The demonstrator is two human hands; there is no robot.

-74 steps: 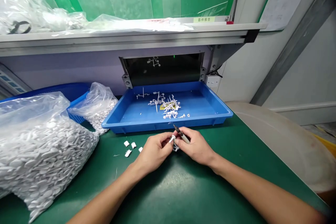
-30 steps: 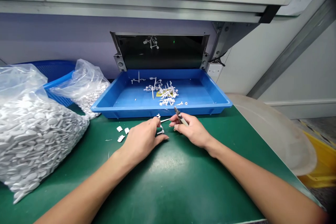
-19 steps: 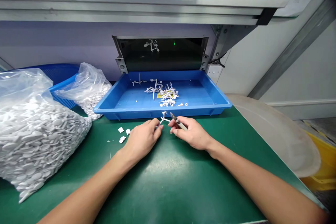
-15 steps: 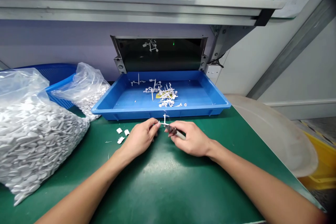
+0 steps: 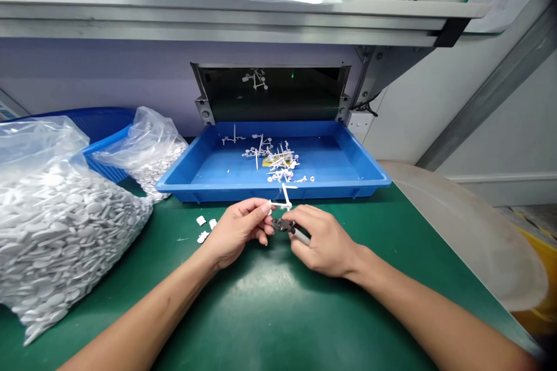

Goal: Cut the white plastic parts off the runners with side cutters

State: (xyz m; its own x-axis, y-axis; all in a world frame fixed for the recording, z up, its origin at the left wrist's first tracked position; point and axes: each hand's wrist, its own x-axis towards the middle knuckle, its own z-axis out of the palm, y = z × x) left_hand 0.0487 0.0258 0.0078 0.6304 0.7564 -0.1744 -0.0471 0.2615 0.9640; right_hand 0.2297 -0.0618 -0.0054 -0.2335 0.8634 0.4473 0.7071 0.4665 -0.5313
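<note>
Here | hands (image 5: 235, 226), pliers (image 5: 285, 225) near blue tray edge (image 5: 243, 192) | tabletop (image 5: 270, 313) spreads between forearms (image 5: 395, 295)

Metal shelf (image 5: 217, 20) above white socket (image 5: 359, 122)

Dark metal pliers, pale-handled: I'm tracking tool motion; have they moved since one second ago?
Yes, the pliers have moved left and away from the rectangular blue plastic tray.
</note>
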